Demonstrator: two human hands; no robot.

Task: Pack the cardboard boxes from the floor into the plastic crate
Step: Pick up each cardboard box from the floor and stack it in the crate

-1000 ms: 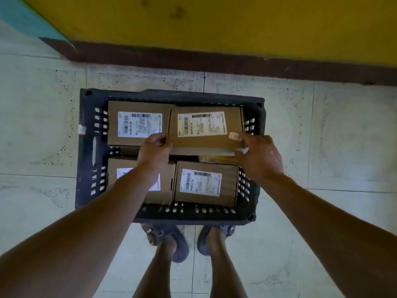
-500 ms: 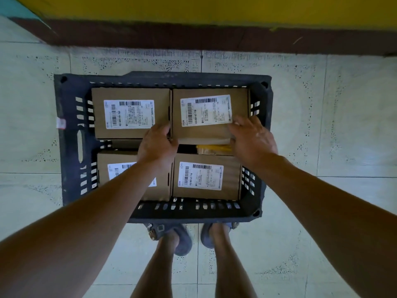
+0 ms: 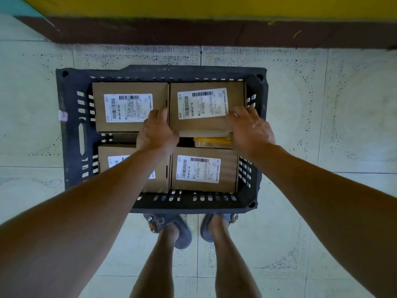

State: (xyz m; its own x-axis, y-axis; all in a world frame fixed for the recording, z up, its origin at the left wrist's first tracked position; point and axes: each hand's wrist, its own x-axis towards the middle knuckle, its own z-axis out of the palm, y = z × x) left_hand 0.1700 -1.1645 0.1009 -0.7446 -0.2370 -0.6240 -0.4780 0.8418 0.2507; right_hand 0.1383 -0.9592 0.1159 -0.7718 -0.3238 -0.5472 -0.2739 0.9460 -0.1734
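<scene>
Both hands are on the box (image 3: 206, 106) at the far right of the crate (image 3: 71, 130). Left hand (image 3: 158, 132) holds its near left corner with curled fingers; right hand (image 3: 250, 130) lies with spread fingers on the near right corner. I think I am seating this box beside three other boxes (image 3: 129, 106). Next, I should press it level, then release it gently, so that it does not tilt.

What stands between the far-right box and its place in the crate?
Nothing visible. The far-right box already sits inside the crate, beside the far-left box, with the left hand and right hand at its near corners.
</scene>
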